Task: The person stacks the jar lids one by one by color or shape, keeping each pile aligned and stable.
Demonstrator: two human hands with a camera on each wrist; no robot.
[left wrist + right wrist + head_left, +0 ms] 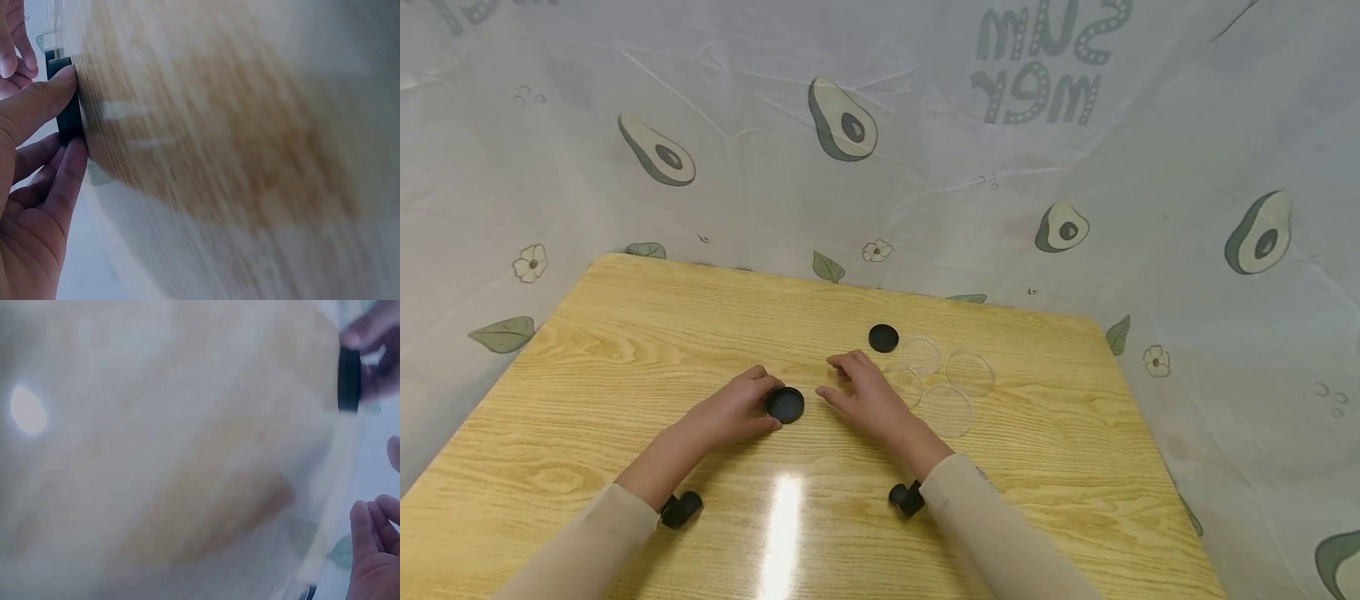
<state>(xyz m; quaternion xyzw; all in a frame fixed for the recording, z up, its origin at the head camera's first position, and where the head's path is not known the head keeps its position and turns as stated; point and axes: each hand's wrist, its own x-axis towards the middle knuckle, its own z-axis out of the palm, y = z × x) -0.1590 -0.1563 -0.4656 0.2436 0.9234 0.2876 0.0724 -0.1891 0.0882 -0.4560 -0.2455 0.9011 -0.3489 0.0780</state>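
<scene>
My left hand (739,407) pinches a small round black lid (786,405) by its edge, thumb on the near side and fingers on the far side. In the left wrist view the black lid (70,106) shows edge-on at the wood surface, between thumb and fingertips. To its right, my right hand (868,398) hovers with fingers apart and nothing between them, its thumb pointing toward the lid. The right wrist view has my right hand (375,544) at the lower right, its fingers extended. Beyond that hand lies a second black lid (883,338).
Several clear round discs lie right of my right hand, among them a front disc (947,410) and a right-hand disc (970,372). The wooden table (1037,483) ends at a pale curtain (925,200) printed with avocados. Each wrist carries a black camera (681,510).
</scene>
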